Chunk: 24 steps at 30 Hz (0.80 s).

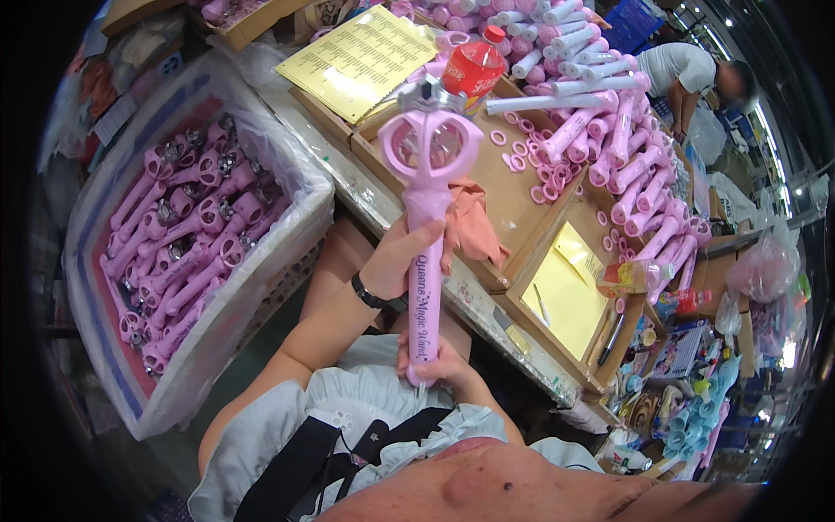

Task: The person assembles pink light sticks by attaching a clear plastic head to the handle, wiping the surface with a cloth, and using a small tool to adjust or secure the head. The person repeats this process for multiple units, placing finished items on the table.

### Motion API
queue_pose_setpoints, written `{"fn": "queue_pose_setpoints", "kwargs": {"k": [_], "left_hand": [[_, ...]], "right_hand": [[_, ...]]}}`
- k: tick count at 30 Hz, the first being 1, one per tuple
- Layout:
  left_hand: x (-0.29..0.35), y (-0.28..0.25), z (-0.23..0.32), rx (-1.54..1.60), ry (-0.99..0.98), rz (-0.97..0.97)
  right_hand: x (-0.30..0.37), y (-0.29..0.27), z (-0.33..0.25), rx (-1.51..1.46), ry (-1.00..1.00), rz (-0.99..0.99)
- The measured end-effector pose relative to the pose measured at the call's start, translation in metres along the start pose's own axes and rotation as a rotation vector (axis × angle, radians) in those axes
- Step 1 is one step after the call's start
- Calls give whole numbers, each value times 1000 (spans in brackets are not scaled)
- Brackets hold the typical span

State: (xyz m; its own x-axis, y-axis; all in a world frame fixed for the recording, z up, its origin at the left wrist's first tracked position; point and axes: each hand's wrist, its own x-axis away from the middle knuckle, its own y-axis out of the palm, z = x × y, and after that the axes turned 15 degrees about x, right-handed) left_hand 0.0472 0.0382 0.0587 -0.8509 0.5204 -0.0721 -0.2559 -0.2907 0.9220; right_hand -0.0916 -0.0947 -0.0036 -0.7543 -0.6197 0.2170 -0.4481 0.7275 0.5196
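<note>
A pink toy wand [424, 300] stands upright before my chest, with dark lettering down its handle. Its round openwork head holds a clear piece, and a silver crown-shaped part caps it. My left hand [402, 252] is wrapped round the upper handle; a black band circles that wrist. Lower down, my right hand [445, 364] closes round the handle's bottom end. A salmon-coloured cloth [474, 224] lies just behind the wand on the table edge. To my left, a lined crate [300, 187] holds many similar pink wands [187, 235] with silver tops.
Trays on the table [361, 187] hold pink rings [519, 148], heaped pink handles [644, 165] and white-shafted pieces [578, 52]. Yellow sheets [357, 61], a red-capped bottle [474, 65], a pen [611, 339] and a yellowish bottle [626, 277] lie about. Another person [691, 74] bends over at far right.
</note>
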Motion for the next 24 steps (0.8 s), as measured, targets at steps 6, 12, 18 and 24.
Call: {"fn": "queue_pose_setpoints", "kwargs": {"k": [6, 12, 18, 24], "left_hand": [[5, -1, -5, -205, -8, 143], [9, -3, -8, -287, -20, 81], [0, -3, 2, -249, 53, -13], [-34, 1, 15, -27, 134, -13]], "right_hand": [[-11, 1, 17, 339, -14, 365], [-9, 7, 26, 341, -82, 468], [-5, 8, 33, 466, -88, 474], [7, 8, -3, 571, -162, 515]]}}
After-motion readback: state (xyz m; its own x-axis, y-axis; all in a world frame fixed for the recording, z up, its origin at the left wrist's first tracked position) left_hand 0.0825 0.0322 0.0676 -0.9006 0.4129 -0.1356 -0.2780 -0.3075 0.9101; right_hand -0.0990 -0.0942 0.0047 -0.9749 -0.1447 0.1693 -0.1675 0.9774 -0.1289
